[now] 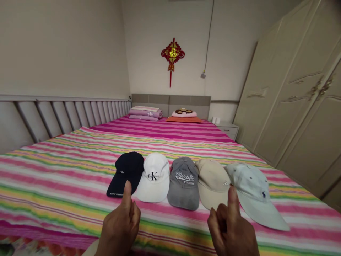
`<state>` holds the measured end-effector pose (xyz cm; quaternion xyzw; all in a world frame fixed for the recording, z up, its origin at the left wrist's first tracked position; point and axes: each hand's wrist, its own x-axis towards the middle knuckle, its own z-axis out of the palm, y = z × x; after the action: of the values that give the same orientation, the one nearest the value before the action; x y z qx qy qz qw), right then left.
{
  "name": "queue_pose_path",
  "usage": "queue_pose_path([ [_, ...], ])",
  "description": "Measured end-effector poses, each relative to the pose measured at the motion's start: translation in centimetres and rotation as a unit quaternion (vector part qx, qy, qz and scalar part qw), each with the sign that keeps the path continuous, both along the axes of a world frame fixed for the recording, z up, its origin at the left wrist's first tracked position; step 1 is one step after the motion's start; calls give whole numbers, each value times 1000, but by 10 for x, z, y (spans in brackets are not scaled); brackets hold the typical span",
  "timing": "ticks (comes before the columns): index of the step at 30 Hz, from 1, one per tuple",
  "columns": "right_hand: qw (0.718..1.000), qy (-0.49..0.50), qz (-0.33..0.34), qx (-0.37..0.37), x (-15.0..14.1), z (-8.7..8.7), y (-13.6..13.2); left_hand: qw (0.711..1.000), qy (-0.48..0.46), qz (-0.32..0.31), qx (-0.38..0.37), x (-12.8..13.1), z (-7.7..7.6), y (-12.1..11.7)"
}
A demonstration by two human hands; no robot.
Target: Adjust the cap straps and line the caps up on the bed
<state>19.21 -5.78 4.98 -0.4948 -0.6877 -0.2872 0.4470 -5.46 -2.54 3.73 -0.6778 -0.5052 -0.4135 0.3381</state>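
Note:
Five caps would be several, lying in a row on the striped bedspread (80,177). From left to right they are a black cap (130,165), a white cap (156,185) with "CK" lettering, a grey cap (183,193) reading "Always", a beige cap (210,177) and a pale mint cap (253,185). My left hand (119,224) is raised in front of the black and white caps, fingers curled and one digit, apparently the thumb, pointing up. In the same pose, my right hand (231,224) is before the beige and mint caps. Both hands hold nothing.
Folded purple bedding (145,113) and an orange pillow (183,120) lie near the headboard (189,103). A slatted rail (80,110) runs along the left. At right stand a small bedside cabinet (227,128) and a tall wardrobe (287,92). A red ornament (172,53) hangs on the wall.

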Motion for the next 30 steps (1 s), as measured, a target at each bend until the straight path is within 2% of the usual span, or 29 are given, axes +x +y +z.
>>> queue_pose_path([
  [5, 998, 22, 3, 51, -6, 8, -2, 999, 33, -3, 10, 5, 1, -1],
  [11, 995, 10, 31, 91, -7, 3, -6, 997, 68, -29, 31, 11, 2, 0],
  [13, 996, 16, 32, 84, -7, 2, -7, 997, 65, -39, 28, 12, 0, 0],
  [17, 997, 23, 51, 48, -10, -2, -5, 996, -2, -92, -7, 10, -11, 2],
  [19, 996, -8, 78, 28, -14, -8, 0, 983, -80, -149, -74, 7, -20, 8],
  [20, 995, -30, 92, 14, -16, -13, 3, 966, -136, -176, -130, 4, -27, 12],
  [21, 993, -52, 106, -1, -19, -20, 6, 938, -212, -195, -192, 1, -34, 17],
  [22, 991, -70, 116, -20, -22, -28, 9, 895, -303, -207, -254, -4, -42, 22],
  [23, 988, -84, 121, -38, -25, -39, 11, 832, -415, -207, -304, -9, -51, 28],
  [24, 986, -90, 126, -60, -28, -52, 13, 748, -541, -203, -327, -14, -60, 34],
  [26, 978, -94, 138, -124, -34, -85, 17, 549, -757, -187, -301, -27, -78, 44],
  [27, 975, -100, 143, -139, -36, -104, 18, 475, -819, -168, -274, -33, -85, 49],
  [28, 973, -103, 146, -145, -39, -124, 20, 428, -856, -150, -249, -39, -91, 53],
  [29, 975, -96, 149, -134, -41, -144, 21, 404, -875, -134, -230, -45, -95, 56],
  [30, 981, -80, 141, -109, -43, -162, 22, 398, -882, -123, -218, -50, -97, 59],
])
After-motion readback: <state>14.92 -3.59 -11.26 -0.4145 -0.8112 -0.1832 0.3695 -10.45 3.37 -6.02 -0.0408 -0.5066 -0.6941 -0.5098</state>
